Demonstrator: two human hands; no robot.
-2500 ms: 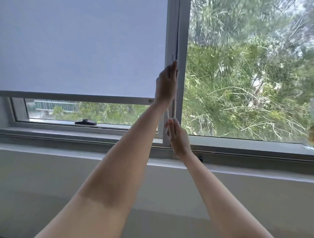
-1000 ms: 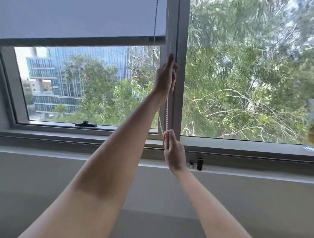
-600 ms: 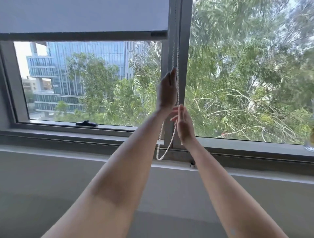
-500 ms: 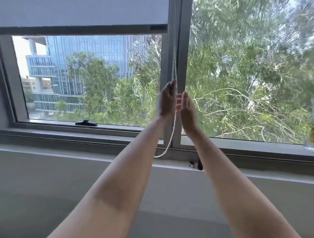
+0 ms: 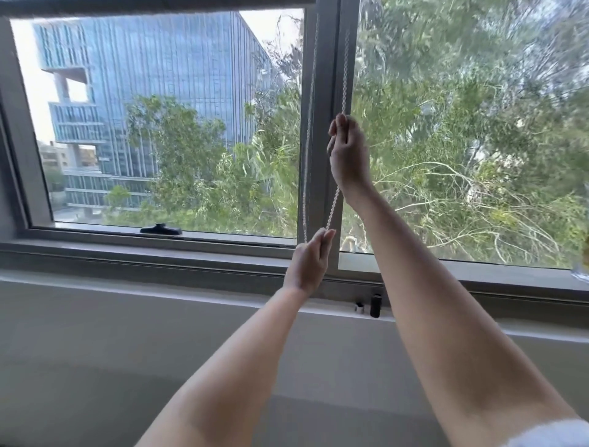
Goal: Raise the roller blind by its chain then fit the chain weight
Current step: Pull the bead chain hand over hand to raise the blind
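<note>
The roller blind's grey bottom bar [image 5: 153,3] shows only as a strip at the top edge of the left pane. A white bead chain [image 5: 345,63] hangs along the window's centre post. My right hand [image 5: 347,153] is raised and closed on one run of the chain at mid-post height. My left hand [image 5: 309,261] is lower, near the sill, closed on the chain where its two runs come down. A small black cylinder, possibly the chain weight [image 5: 376,305], stands on the ledge with a smaller clear-and-black piece [image 5: 359,307] beside it.
A black window latch [image 5: 161,229] sits on the left pane's lower frame. The grey sill and white ledge [image 5: 191,287] run across below the window. A glass object [image 5: 581,264] stands at the far right of the sill. Trees and a glass building lie outside.
The blind has risen from low on the pane to the top edge. My hands have swapped heights on the chain: the left dropped to the sill, the right rose above it.
</note>
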